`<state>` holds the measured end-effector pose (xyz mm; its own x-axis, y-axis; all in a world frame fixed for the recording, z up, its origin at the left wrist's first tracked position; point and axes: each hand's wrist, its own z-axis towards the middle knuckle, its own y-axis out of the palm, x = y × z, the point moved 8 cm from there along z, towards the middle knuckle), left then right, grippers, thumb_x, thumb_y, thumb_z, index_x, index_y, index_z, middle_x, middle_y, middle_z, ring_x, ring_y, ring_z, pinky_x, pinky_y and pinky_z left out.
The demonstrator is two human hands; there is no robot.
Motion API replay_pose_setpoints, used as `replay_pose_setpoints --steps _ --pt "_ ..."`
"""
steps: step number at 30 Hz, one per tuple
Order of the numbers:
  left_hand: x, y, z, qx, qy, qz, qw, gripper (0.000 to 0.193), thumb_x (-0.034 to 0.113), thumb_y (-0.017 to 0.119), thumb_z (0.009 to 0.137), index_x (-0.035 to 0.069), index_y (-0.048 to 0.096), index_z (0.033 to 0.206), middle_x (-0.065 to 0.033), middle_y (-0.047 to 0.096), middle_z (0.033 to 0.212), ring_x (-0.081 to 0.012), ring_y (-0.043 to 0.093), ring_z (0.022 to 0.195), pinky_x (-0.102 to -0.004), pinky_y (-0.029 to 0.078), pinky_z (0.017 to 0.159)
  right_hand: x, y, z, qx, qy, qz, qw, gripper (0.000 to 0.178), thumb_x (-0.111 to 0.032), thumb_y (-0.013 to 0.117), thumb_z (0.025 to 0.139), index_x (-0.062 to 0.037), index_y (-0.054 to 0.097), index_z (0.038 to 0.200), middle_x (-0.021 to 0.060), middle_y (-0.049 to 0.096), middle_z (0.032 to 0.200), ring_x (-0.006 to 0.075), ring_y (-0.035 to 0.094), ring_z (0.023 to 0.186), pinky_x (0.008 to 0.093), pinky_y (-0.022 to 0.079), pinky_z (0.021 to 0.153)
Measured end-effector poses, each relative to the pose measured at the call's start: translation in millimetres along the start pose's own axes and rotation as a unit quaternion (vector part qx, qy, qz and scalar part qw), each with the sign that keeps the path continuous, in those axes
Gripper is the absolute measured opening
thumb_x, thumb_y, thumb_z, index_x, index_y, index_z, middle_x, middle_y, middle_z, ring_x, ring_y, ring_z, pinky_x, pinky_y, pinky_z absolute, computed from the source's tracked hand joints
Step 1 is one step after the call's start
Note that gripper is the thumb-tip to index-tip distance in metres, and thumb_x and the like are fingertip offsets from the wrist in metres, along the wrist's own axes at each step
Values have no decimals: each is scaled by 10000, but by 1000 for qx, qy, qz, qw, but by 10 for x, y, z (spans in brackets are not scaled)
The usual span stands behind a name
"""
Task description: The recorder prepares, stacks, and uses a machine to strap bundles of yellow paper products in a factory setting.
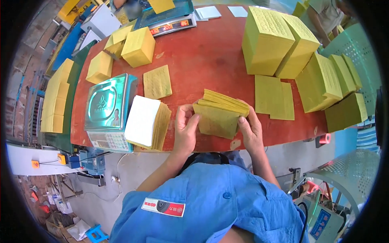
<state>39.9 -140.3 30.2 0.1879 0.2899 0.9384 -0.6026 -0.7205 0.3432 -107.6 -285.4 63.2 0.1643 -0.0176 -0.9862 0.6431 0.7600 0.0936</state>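
Observation:
A small stack of yellow paper sheets (219, 118) is held up between my two hands, tilted, with its upper edges fanned slightly apart. My left hand (187, 127) grips the stack's left edge, thumb on the near face. On the right edge, my right hand (251, 127) pinches it the same way. Left of my left hand stands a thick stack of yellow sheets with a white sheet on its side (142, 122), touching a digital scale (107, 103) with a shiny green pan. A few yellow sheets (157, 82) lie flat beyond it.
Tall yellow paper stacks (267, 40) stand at the far right of the red table (202, 52), with more leaning stacks (320, 83) and loose sheets (268, 95) nearby. A second scale (166, 20) and yellow blocks (138, 46) are at the back left. Another person (324, 18) is at the far right.

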Motion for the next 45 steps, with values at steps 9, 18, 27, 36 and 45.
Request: replay_pose_setpoints --steps 9,18,27,36,45 --pt "113 221 5 -100 6 0 995 596 50 519 974 23 241 1500 -142 348 1528 -198 377 1374 -353 320 1129 35 147 -283 40 -71 -94 992 515 -112 603 946 8 412 1409 146 577 1250 201 537 1182 343 427 1004" --pt "470 485 -34 -145 76 57 985 597 -15 498 954 64 264 1498 -129 442 1428 -238 372 1388 -362 300 1139 -119 137 -257 53 -118 -67 989 546 -80 633 915 -7 408 1407 159 589 1262 222 574 1156 344 451 987" --pt "12 283 50 -176 82 190 962 557 -38 508 896 31 345 1425 -122 408 1419 -220 384 1345 -366 285 1133 273 136 -219 97 -42 -3 994 707 47 479 811 -45 301 1489 176 428 1456 252 406 1354 376 334 1103" --pt "-172 323 89 -174 60 145 972 435 23 520 936 5 441 1363 -124 462 1380 -204 403 1324 -362 299 1125 264 81 -180 129 -81 -15 988 692 26 495 786 -17 331 1457 163 464 1396 226 448 1292 355 356 1081" --pt "-288 146 96 -155 8 192 969 257 37 527 967 -15 532 1219 -74 579 1142 -171 548 1072 -332 423 959 516 38 -250 112 -39 -119 986 463 -66 660 879 11 496 1305 114 613 1152 166 585 1083 320 480 924"
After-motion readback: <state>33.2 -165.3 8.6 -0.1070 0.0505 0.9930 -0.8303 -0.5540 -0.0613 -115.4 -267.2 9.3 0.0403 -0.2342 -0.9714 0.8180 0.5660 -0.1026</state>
